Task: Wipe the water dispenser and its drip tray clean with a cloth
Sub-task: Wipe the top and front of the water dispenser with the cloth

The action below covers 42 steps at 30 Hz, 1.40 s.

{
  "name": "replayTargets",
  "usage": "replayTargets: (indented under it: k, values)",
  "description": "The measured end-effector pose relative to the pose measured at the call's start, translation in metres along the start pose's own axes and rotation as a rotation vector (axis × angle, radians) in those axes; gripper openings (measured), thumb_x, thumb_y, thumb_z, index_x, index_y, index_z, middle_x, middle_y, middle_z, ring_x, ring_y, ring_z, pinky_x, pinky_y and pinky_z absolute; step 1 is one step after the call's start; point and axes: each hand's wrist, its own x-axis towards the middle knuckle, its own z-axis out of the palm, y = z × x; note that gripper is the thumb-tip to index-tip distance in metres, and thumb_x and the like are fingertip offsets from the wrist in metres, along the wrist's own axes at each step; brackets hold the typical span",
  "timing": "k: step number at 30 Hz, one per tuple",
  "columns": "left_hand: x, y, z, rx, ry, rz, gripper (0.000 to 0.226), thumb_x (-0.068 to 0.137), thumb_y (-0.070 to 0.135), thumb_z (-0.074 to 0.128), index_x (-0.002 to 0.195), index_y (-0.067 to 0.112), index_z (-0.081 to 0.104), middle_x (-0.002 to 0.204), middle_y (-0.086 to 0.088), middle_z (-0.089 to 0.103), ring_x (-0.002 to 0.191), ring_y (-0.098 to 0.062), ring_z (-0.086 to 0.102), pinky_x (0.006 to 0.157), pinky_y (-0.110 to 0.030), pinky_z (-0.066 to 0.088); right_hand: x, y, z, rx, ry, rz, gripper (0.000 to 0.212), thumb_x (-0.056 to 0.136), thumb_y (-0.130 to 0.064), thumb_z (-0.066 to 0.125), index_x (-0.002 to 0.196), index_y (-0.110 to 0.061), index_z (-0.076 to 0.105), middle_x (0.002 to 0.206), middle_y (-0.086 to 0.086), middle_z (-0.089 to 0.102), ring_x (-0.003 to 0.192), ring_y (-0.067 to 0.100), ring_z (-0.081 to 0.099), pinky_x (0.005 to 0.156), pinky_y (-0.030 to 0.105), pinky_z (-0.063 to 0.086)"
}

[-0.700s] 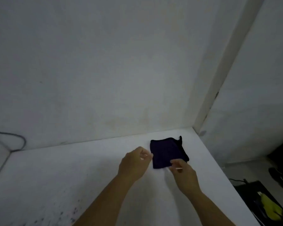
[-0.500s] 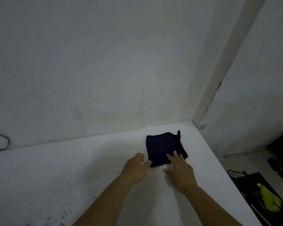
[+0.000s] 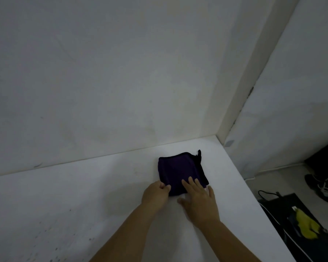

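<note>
Head view. A folded dark purple cloth (image 3: pixel 180 172) lies flat on a white table (image 3: pixel 83 195), right of centre in the frame and close to the corner where two pale walls meet. A short black tab sticks up from the cloth's upper right corner.

The left hand (image 3: pixel 155 197) sits at the lower left corner of the cloth. Its fingers are curled in, and the fingertips meet the cloth edge in what reads as a pinch; whether fabric is actually gripped between them is not fully clear from this angle. The right hand (image 3: pixel 199 201) lies spread with straight fingers. Its fingertips (image 3: pixel 192 183) rest flat on the lower edge of the cloth, the thumb is out to the left on the table, and the palm is over the bare surface below the cloth.

In the lower right of the frame, beyond the table edge, the floor holds a black mat (image 3: pixel 299 224) with a yellow item (image 3: pixel 307 225) on it, a cable (image 3: pixel 267 193) and a dark shoe (image 3: pixel 324 188). Dark specks mark the table at lower left.

Task status. No water dispenser or drip tray appears in the frame. The cloth is folded and lies on the table, not lifted. Judged from this, wiping has not started here: the cloth is to be picked up, carried to the dispenser, and both the body and the tray remain to be wiped.
</note>
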Motion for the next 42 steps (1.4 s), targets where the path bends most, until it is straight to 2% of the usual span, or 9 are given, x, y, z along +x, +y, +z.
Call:
replayTargets:
  k: [4, 6, 8, 11, 13, 21, 27, 33, 42]
  values:
    - [-0.019, -0.005, -0.011, -0.381, 0.0, -0.056, 0.025, 0.098, 0.03, 0.047, 0.1, 0.008, 0.059, 0.103, -0.01, 0.065, 0.094, -0.024, 0.063, 0.09, -0.04, 0.052, -0.015, -0.011, 0.001, -0.066, 0.047, -0.052, 0.079, 0.083, -0.059, 0.057, 0.15, -0.034, 0.022, 0.152, -0.001, 0.035, 0.141, 0.019, 0.032, 0.116, 0.049, 0.012]
    - [-0.034, -0.01, -0.017, -0.419, 0.028, -0.038, 0.029, 0.098, 0.03, 0.049, 0.103, 0.003, 0.059, 0.103, -0.015, 0.066, 0.094, -0.028, 0.066, 0.089, -0.042, 0.054, -0.023, -0.022, 0.0, -0.102, 0.133, -0.07, 0.083, 0.055, -0.056, 0.083, 0.13, -0.031, 0.058, 0.104, 0.0, 0.07, 0.094, 0.024, 0.067, 0.095, 0.052, 0.044]
    - [-0.05, -0.014, -0.025, -0.447, 0.057, -0.018, 0.029, 0.097, 0.028, 0.051, 0.1, 0.001, 0.059, 0.101, -0.016, 0.067, 0.09, -0.028, 0.068, 0.079, -0.037, 0.055, -0.033, -0.033, -0.003, -0.111, 0.175, -0.125, 0.061, 0.046, -0.041, 0.09, 0.103, -0.03, 0.07, 0.075, -0.005, 0.066, 0.065, 0.019, 0.064, 0.077, 0.044, 0.052]
    - [-0.068, -0.013, -0.052, -0.461, 0.124, 0.034, 0.022, 0.096, 0.026, 0.053, 0.088, 0.006, 0.059, 0.098, -0.016, 0.069, 0.083, -0.028, 0.07, 0.075, -0.037, 0.055, -0.043, -0.053, -0.022, 0.17, 0.039, -0.098, 0.019, 0.087, -0.031, 0.06, 0.106, -0.032, 0.06, 0.096, -0.008, 0.063, 0.089, 0.015, 0.061, 0.083, 0.029, 0.042]
    - [-0.081, -0.009, -0.076, -0.459, 0.187, 0.076, 0.02, 0.097, 0.025, 0.052, 0.086, 0.009, 0.057, 0.096, -0.013, 0.068, 0.077, -0.023, 0.07, 0.074, -0.037, 0.054, -0.045, -0.065, -0.037, 0.45, 0.009, -0.098, 0.005, 0.09, -0.03, 0.058, 0.095, -0.029, 0.061, 0.09, -0.007, 0.061, 0.085, 0.013, 0.059, 0.071, 0.022, 0.042]
    - [-0.16, -0.01, -0.179, -0.427, 0.277, 0.295, 0.03, 0.083, 0.024, 0.071, 0.105, 0.022, 0.05, 0.095, -0.004, 0.065, 0.077, -0.015, 0.065, 0.064, -0.023, 0.05, -0.073, -0.146, -0.12, 0.737, 0.008, -0.293, 0.012, 0.088, -0.031, 0.064, 0.078, -0.024, 0.065, 0.071, -0.004, 0.067, 0.059, 0.003, 0.061, 0.051, 0.014, 0.043]
    - [-0.219, -0.05, -0.243, 0.102, 0.569, 0.385, 0.008, 0.078, 0.036, 0.073, 0.082, 0.034, 0.066, 0.091, 0.012, 0.056, 0.088, -0.005, 0.053, 0.066, -0.015, 0.037, -0.098, -0.223, -0.148, 0.841, -0.066, -0.32, 0.012, 0.08, -0.03, 0.074, 0.075, -0.02, 0.07, 0.071, 0.0, 0.072, 0.063, 0.015, 0.069, 0.051, 0.022, 0.05]
    - [-0.268, -0.102, -0.295, -0.239, 0.518, 0.411, 0.011, 0.08, 0.034, 0.072, 0.077, 0.025, 0.069, 0.078, 0.006, 0.07, 0.064, -0.003, 0.062, 0.066, -0.023, 0.052, -0.132, -0.325, -0.136, 1.213, -0.256, -0.264, 0.019, 0.091, -0.024, 0.062, 0.095, -0.007, 0.07, 0.087, 0.014, 0.074, 0.083, 0.031, 0.071, 0.071, 0.037, 0.057]
    - [-0.325, -0.21, -0.396, -0.447, 0.407, 0.435, 0.019, 0.092, 0.012, 0.058, 0.105, 0.022, 0.067, 0.106, 0.0, 0.071, 0.095, -0.011, 0.068, 0.085, -0.023, 0.054, -0.193, -0.462, -0.115, 1.206, -0.408, -0.345, 0.034, 0.084, 0.004, 0.059, 0.112, -0.014, 0.058, 0.083, 0.016, 0.071, 0.07, 0.025, 0.067, 0.06, 0.03, 0.051]
